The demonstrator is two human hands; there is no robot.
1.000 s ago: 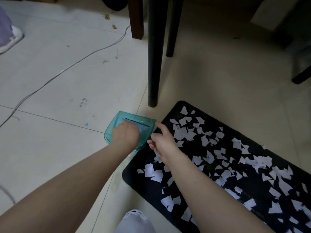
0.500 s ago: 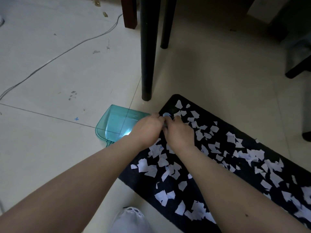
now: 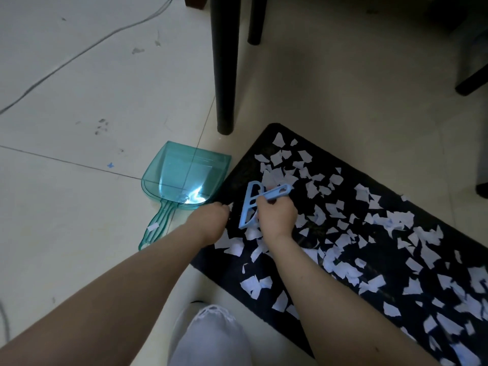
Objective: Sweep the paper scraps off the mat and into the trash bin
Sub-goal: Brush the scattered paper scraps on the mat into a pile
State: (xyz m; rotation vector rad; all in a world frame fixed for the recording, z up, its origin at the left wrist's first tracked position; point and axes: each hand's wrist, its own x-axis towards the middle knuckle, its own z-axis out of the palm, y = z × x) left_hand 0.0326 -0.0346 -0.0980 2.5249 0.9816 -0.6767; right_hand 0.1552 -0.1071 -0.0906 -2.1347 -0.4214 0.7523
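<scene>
Head view: brush in hand, scraps not yet swept
The right hand (image 3: pixel 277 220) grips a blue brush (image 3: pixel 250 204) over the black mat (image 3: pixel 330 249); the left hand (image 3: pixel 208 220) looks curled, its hold unclear. Paper scraps (image 3: pixel 343 241) cover the mat. The dustpan (image 3: pixel 184 178) lies unheld beside it, so sweeping may push it away or flick scraps onto the floor (image 3: pixel 79 101); no bin shows

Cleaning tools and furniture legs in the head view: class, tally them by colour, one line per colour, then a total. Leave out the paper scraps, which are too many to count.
Teal, see-through: 1, the dustpan
Light blue: 1, the hand brush, held in the right hand
Black: 2, the near table leg and the far leg
Total: 4
</scene>
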